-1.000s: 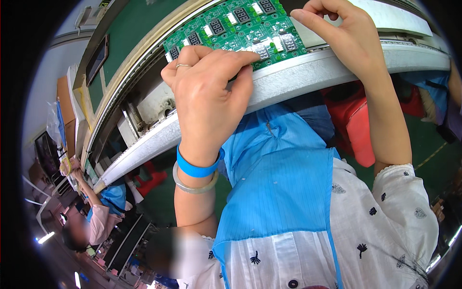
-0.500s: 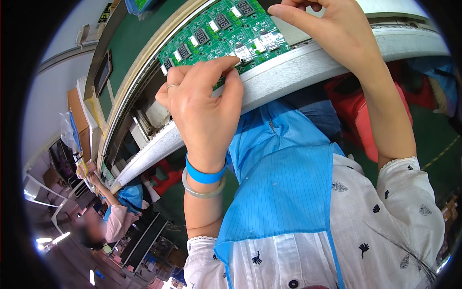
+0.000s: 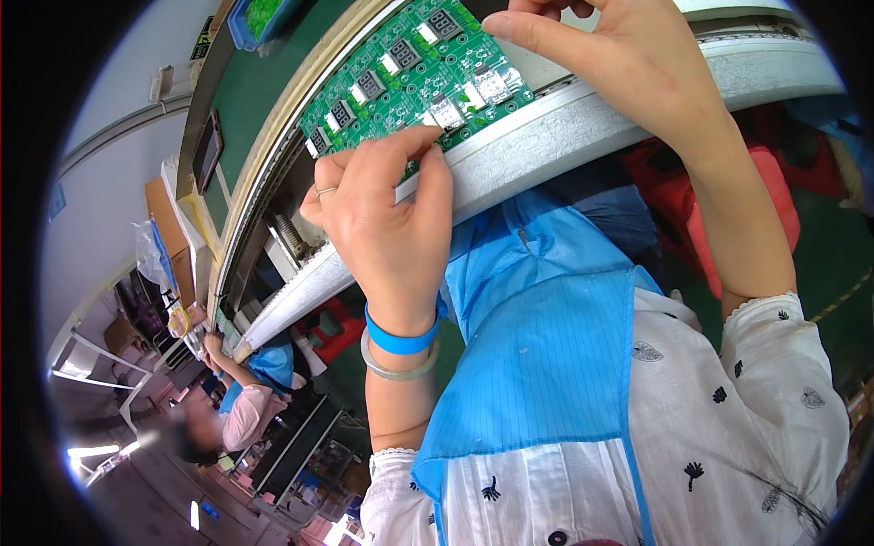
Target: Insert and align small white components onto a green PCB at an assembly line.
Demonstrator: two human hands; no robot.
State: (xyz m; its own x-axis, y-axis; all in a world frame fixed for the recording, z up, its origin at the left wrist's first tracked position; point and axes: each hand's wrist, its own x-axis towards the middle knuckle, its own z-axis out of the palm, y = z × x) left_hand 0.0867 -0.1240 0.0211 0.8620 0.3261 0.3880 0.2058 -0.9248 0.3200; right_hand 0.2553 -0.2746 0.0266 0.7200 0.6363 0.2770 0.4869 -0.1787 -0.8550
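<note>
Open air spans the middle of the board (image 3: 414, 96), a lane between the left hand (image 3: 387, 205) at its near edge and the right hand (image 3: 628, 68) over its right corner. Raised displays (image 3: 403, 55) line the board's far side, low bumps under any pass. The left hand's fingers block the near-left approach; the right hand covers the way in from the right. The front rail (image 3: 583, 111) bars a level approach from the apron (image 3: 537, 346) side. Beyond the far rail (image 3: 312, 67), green tabletop (image 3: 250, 96) lies open between a blue tray (image 3: 239, 29) and a dark device (image 3: 208, 150). Left of the left hand, a spring (image 3: 291, 238) sits in the gap between rails.
</note>
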